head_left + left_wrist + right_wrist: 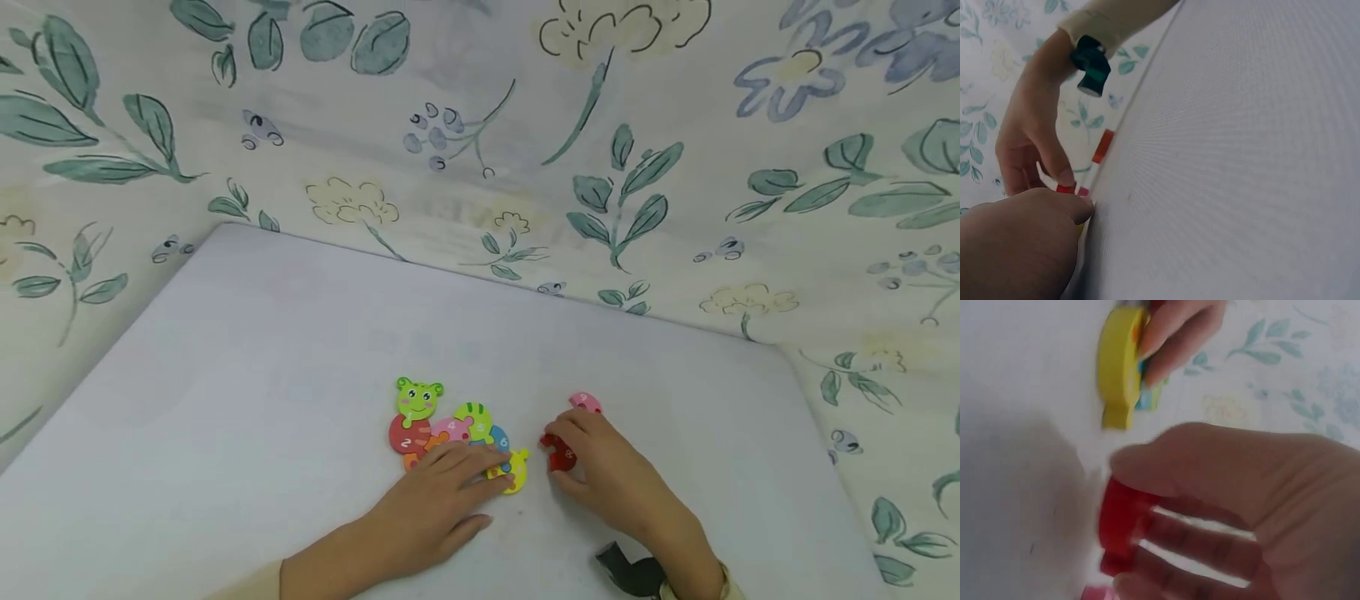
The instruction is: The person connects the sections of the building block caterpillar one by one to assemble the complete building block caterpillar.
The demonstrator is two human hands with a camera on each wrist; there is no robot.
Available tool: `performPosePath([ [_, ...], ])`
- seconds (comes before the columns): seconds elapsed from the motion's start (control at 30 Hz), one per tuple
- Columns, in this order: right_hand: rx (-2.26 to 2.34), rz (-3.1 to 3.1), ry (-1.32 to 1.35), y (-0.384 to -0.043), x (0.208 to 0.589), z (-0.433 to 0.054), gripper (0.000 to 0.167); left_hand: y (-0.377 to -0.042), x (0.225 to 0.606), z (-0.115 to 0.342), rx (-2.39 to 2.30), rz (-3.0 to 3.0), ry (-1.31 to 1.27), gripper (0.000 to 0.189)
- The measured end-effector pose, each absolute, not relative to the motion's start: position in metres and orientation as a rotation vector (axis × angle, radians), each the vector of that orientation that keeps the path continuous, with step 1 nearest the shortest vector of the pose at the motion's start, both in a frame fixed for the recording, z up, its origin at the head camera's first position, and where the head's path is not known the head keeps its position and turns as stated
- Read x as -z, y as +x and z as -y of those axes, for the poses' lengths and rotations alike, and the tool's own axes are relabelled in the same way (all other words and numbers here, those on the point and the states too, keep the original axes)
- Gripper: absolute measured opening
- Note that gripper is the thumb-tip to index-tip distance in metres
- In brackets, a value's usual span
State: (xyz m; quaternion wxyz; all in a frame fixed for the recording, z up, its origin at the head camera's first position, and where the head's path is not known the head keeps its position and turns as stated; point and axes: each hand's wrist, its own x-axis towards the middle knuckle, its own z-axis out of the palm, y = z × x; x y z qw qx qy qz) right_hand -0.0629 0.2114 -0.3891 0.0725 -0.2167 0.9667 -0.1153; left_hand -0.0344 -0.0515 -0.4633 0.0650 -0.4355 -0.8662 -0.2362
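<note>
A caterpillar jigsaw lies on the white table, its green smiling head (417, 402) at the far end. Behind it run a red piece with a 2 (405, 435), a pink 4 piece (447, 429), a green striped piece (474, 417) and a blue 6 piece (499, 437). My left hand (437, 507) rests over the lower pieces, fingers extended, with fingertips on the yellow end piece (517, 477). To the right, my right hand (611, 477) pinches a red puzzle piece (1121, 515) between thumb and fingers, apart from the chain.
A pink 9 piece (585, 402) lies just beyond my right hand, partly covered by it. A black strap-like band (632, 573) is at the right wrist. Flower-patterned fabric (480, 133) rises behind the white tabletop (300, 333).
</note>
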Motion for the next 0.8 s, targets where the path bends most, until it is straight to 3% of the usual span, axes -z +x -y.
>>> performPosePath([
  [0.17,0.404,-2.830,-0.929,-0.065,0.389,-0.198,0.043,-0.036,0.465,0.049,0.742,2.605,-1.317,0.049],
  [0.53,0.381,-2.810,-1.022,-0.062,0.399,-0.198,0.036,-0.036,0.463,0.049,0.708,2.622,-1.319,0.050],
  [0.8,0.346,-2.920,-0.813,-0.070,0.398,-0.214,0.059,-0.036,0.462,0.052,0.729,2.664,-1.291,0.050],
])
